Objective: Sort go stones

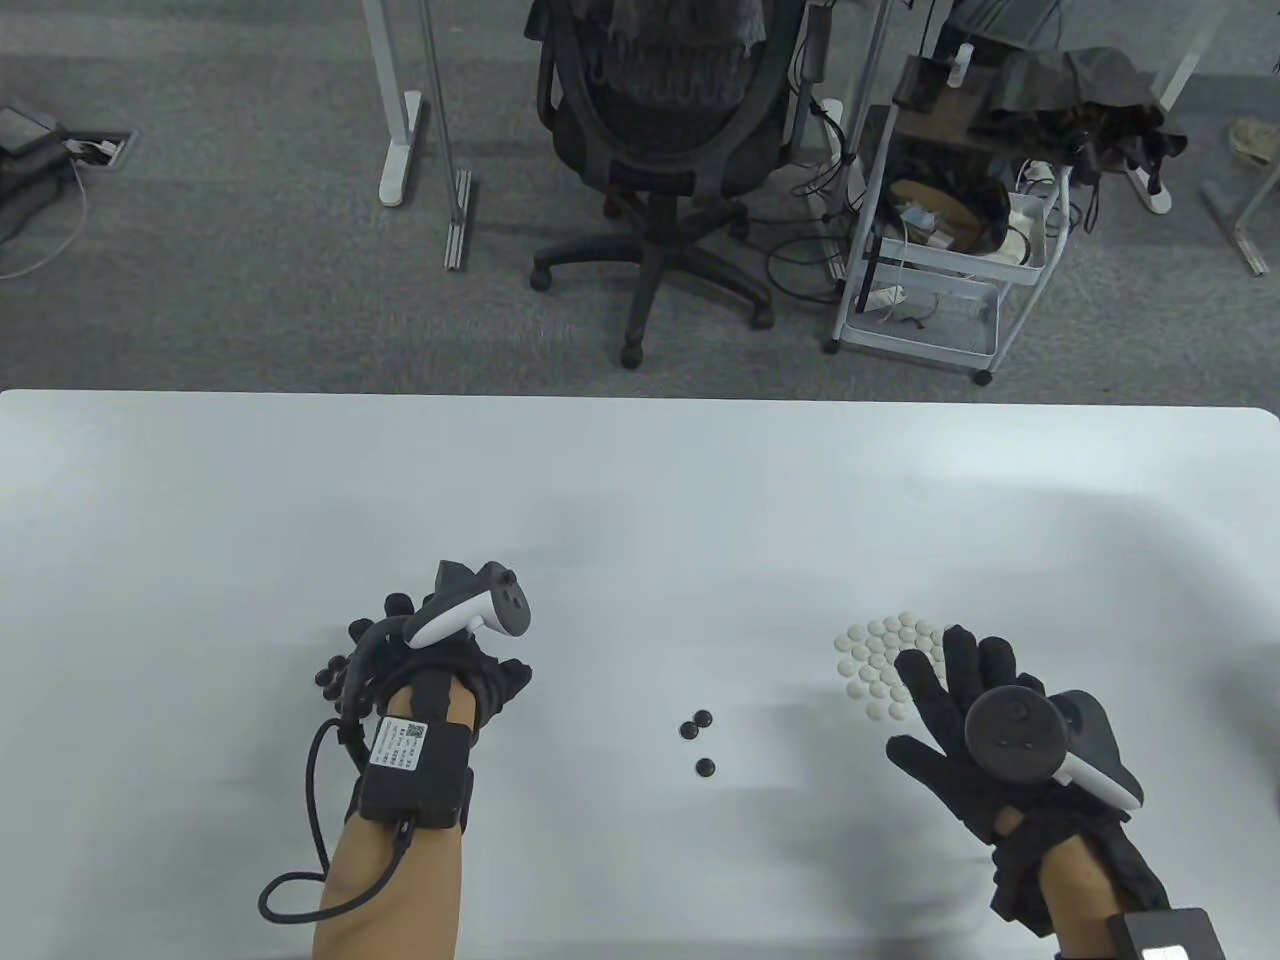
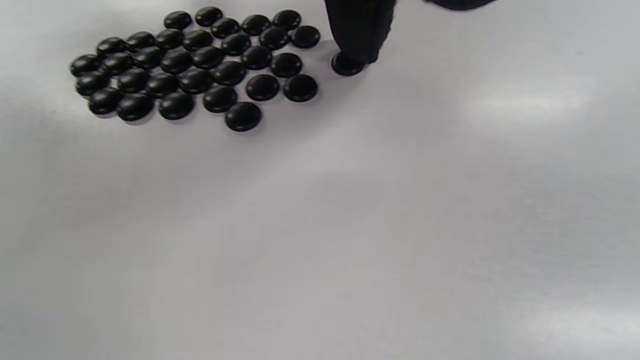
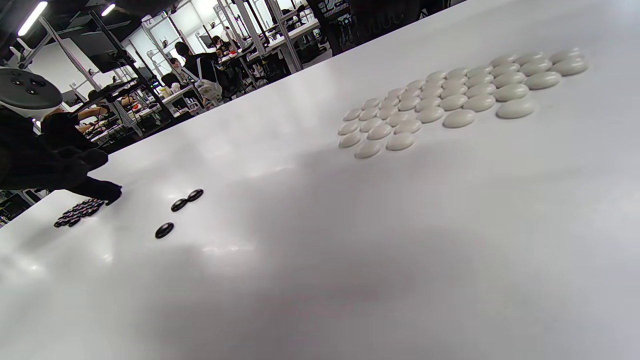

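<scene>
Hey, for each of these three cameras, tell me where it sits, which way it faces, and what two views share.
Table view: overhead, looking down at the white table; shows left hand and right hand.
Left wrist view: low over the table, facing the black stone cluster; one gloved fingertip touches a black stone.
Right wrist view: tilted, skimming past the white stone cluster toward the left hand.
Shared: table and right wrist views both show three loose black stones.
</scene>
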Demonstrator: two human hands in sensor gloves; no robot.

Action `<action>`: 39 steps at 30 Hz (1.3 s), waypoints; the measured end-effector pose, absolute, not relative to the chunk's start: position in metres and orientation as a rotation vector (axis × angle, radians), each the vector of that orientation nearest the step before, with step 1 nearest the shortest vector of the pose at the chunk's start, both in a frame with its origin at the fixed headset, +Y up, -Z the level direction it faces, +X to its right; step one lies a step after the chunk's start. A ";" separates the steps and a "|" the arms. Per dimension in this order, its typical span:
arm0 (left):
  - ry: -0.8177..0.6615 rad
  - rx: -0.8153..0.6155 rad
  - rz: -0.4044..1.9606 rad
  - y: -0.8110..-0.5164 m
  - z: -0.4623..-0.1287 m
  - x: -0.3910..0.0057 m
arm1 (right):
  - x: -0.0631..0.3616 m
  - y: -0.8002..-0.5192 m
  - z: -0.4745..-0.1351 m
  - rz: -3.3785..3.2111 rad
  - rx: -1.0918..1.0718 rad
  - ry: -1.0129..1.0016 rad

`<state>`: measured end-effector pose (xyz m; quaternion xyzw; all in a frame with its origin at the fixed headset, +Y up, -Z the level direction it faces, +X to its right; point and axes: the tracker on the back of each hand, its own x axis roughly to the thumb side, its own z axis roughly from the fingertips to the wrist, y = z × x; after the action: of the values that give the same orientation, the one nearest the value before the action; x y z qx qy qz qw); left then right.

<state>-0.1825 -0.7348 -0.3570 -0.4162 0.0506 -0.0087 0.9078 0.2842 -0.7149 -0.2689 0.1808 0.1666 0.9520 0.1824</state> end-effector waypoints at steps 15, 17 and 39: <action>-0.099 -0.806 0.082 -0.694 -0.361 -0.137 | 0.286 -0.714 -0.269 2.680 0.499 0.467; -0.190 -0.818 0.079 -0.697 -0.358 -0.117 | 0.286 -0.714 -0.269 2.680 0.502 0.467; -0.300 -0.815 -0.007 -0.747 -0.378 -0.053 | 0.286 -0.713 -0.268 2.675 0.507 0.476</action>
<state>-0.0532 -0.7473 -0.3784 -0.3950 -0.1454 -0.0034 0.9071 0.2859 -0.7134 -0.2679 0.1803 0.1691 0.9506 0.1876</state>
